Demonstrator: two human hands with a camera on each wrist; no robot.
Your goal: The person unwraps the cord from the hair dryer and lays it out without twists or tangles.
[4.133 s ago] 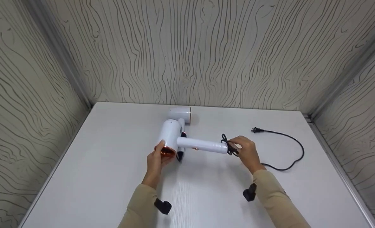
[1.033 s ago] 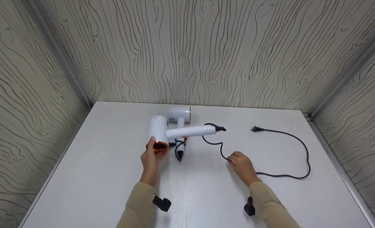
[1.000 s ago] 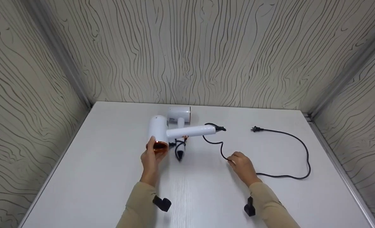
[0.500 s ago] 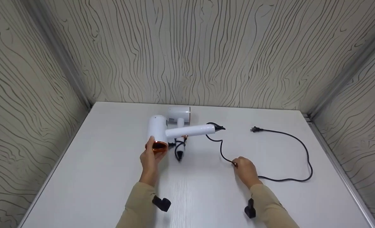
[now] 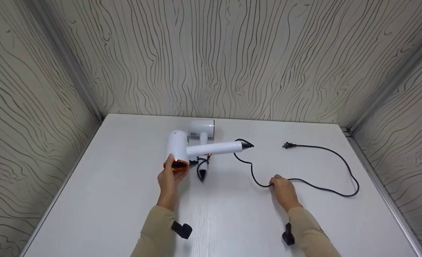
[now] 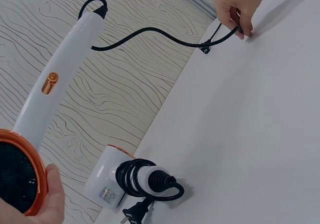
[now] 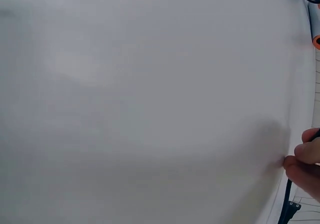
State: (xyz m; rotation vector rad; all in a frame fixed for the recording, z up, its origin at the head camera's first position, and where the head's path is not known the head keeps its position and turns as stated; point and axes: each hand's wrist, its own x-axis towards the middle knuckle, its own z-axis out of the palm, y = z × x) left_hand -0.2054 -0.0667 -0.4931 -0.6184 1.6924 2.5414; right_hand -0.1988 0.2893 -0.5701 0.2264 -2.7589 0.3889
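Observation:
My left hand (image 5: 168, 180) grips a white hair dryer (image 5: 214, 148) by its barrel, near the copper-coloured rim (image 6: 40, 179). The dryer is raised above the table, its handle pointing right. From the handle's end a black power cord (image 5: 252, 171) hangs down in a loose curve. My right hand (image 5: 284, 189) pinches that cord between thumb and fingers, low over the table. Beyond the hand, the cord loops right and back to its two-pin plug (image 5: 288, 145). In the right wrist view, the pinching fingertips (image 7: 300, 159) show at the right edge.
Behind the held dryer, a second white hair dryer (image 5: 202, 128) lies on the white table (image 5: 125, 200), its cord (image 6: 131, 176) wound round the handle. Wood-patterned panels (image 5: 211, 57) enclose the table's back and sides.
My right hand has moved from the bundled cord by the handle down and to the right along it. The bundle is undone and the cord's loop has shifted right. The dryer has tilted and moved left.

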